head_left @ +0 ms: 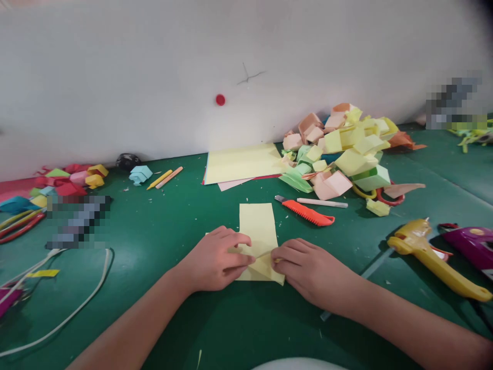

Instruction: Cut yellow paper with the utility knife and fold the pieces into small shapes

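Note:
A sheet of pale yellow paper [257, 223] lies on the green tabletop in front of me, with folded flaps at its near end. My left hand [221, 257] rests over the paper's left side, thumb and fingers apart, fingertips touching it. My right hand [304, 267] has its fingers curled together at the right edge, pinching a folded corner. Just beyond the paper lie an orange utility knife [308, 211] and a thin white stick [322, 203].
Folded paper pieces [358, 149] are heaped at the back right, beside stacked coloured sheets [242, 162]. A yellow glue gun [431, 257] with its glue stick lies right. A white cable [96, 288], a pixelated object [79, 221] and more folded paper [73, 180] sit left. A wall stands behind.

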`<state>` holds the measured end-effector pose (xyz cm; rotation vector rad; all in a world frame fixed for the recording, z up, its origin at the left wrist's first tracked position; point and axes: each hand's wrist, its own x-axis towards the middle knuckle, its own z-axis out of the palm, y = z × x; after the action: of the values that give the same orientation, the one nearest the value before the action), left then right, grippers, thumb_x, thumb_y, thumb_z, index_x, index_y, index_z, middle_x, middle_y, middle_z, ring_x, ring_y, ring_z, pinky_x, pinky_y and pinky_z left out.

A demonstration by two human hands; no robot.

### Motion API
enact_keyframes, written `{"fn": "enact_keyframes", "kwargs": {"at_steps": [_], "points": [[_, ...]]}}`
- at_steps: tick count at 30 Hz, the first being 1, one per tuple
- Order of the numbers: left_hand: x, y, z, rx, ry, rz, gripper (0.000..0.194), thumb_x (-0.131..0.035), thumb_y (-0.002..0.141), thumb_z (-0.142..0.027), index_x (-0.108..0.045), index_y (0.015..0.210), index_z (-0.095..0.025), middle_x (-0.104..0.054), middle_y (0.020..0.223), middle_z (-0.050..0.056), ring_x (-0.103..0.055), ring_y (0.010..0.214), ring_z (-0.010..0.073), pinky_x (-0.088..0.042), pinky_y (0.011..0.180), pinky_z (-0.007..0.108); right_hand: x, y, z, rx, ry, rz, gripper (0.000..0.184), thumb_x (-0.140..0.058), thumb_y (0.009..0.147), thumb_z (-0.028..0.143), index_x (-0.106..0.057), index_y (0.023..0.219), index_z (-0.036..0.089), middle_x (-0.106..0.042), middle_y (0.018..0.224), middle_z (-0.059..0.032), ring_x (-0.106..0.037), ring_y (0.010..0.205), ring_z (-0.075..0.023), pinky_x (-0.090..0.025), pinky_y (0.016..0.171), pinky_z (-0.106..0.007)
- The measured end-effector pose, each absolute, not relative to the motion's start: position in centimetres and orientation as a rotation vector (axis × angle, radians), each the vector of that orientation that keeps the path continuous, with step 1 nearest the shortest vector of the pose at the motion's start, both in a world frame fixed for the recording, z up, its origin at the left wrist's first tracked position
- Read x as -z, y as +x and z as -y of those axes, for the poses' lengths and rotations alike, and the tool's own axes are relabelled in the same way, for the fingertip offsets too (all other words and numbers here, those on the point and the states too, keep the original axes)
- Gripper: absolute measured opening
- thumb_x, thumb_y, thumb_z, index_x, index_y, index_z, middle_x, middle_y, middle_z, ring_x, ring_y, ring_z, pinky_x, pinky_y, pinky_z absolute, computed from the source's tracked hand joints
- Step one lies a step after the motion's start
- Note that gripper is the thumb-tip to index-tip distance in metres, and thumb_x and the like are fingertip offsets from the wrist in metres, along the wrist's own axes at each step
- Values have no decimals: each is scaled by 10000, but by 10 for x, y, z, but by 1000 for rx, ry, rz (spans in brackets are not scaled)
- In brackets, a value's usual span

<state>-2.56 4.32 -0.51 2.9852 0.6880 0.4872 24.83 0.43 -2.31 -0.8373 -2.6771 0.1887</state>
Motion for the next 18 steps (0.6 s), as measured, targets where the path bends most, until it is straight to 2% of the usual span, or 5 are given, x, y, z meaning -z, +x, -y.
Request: {"fn": "enact_keyframes", "kwargs": {"at_steps": [11, 18], "points": [[4, -28, -45, -459, 2897, -680, 249, -577, 904, -169, -729, 1072, -272, -640, 1176, 71, -604, 869, 186, -443, 789, 374, 26, 250, -5, -211, -829, 2679, 233, -472, 966, 84, -665, 1065, 171, -662, 1132, -92, -571, 1003, -236, -494, 868, -406], [5, -29, -46, -570, 2827, -679, 210, -580, 884, -144, -730, 996, -242, -638, 1162, 72, -596, 864, 182, -459, 793, 364, 24, 250, -5, -224, -843, 2699, 224, -489, 958, 80, -661, 1068, 170, -662, 1134, -90, -571, 1013, -242, -500, 876, -414]]}}
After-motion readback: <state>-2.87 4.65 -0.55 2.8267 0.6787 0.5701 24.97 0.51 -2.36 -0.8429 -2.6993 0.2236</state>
